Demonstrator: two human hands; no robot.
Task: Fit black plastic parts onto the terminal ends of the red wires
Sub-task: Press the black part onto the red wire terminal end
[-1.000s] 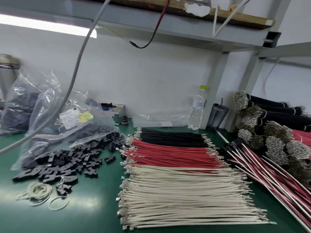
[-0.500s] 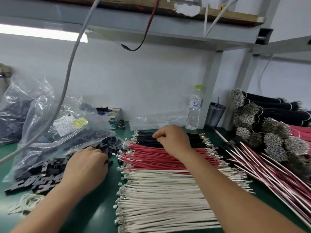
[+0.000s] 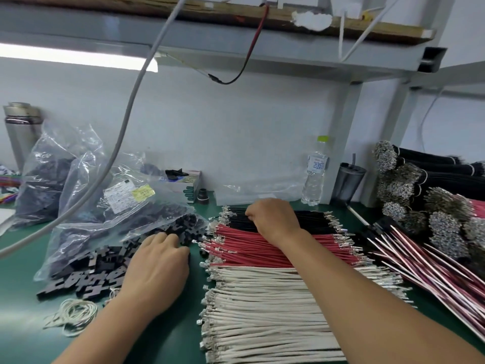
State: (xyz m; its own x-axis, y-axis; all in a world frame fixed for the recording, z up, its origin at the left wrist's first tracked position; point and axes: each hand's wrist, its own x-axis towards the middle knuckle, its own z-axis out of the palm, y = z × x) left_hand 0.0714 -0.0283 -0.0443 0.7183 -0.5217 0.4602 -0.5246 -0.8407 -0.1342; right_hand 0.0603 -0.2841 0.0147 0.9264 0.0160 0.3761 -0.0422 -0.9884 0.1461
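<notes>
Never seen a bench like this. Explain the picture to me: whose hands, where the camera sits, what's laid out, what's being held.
There is no machine: a person works bare-handed, and the camera on their head looks down at a green bench. The left hand rests on a pile of loose black plastic parts spilling from a clear bag. The right hand reaches onto the black wires, just beyond the red wires; white wires lie nearest. Its fingertips are hidden, so what either hand grips, if anything, cannot be told.
</notes>
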